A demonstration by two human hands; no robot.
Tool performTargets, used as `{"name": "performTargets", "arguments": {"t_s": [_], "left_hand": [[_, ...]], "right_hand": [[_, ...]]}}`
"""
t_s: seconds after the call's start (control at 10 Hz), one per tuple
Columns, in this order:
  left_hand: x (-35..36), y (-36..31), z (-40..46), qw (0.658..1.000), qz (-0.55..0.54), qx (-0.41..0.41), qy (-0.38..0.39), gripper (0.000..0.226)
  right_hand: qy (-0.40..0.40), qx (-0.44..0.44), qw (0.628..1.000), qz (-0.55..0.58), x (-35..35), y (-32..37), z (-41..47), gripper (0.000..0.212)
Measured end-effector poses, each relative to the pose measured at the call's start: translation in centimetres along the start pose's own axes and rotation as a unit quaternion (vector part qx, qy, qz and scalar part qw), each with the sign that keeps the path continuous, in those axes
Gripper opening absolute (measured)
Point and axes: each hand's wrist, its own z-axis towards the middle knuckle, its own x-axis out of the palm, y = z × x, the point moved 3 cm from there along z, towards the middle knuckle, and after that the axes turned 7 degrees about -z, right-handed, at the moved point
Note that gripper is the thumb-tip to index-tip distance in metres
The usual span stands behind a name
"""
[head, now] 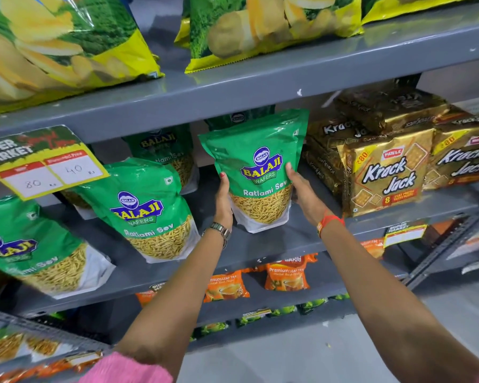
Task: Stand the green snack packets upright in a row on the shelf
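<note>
A green Balaji Ratlami Sev packet stands upright on the grey middle shelf. My left hand presses its left side and my right hand presses its right side. To its left a second green packet leans back, and a third tilts at the far left. Two more green packets stand behind: one in the gap, one mostly hidden behind the held packet.
Gold Krack Jack biscuit packs are stacked tight against the right of the held packet. A price tag hangs from the upper shelf edge. Yellow-green chip bags lie above. Orange tea packets sit on the shelf below.
</note>
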Motion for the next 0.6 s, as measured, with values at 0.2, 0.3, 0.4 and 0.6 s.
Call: {"name": "performTargets", "arguments": {"t_s": [0.2, 0.3, 0.4, 0.6], "left_hand": [[-1.3, 0.8, -2.4, 0.998, 0.049, 0.004, 0.034, 0.05], [-1.6, 1.2, -3.5, 0.997, 0.053, -0.011, 0.059, 0.052], [-1.2, 0.6, -4.7, 0.996, 0.086, -0.032, 0.021, 0.057], [-2.9, 0.0, -8.3, 0.97, 0.223, 0.094, 0.017, 0.063]], "right_hand": [[-0.04, 0.004, 0.999, 0.013, 0.1, -0.9, -3.3, 0.037], [-0.065, -0.004, 0.998, 0.013, -0.2, -1.8, -4.3, 0.033], [-0.086, -0.008, 0.996, -0.007, 0.0, -1.3, -5.4, 0.053], [-0.228, -0.064, 0.971, -0.021, 1.3, -0.1, -9.4, 0.076]]}}
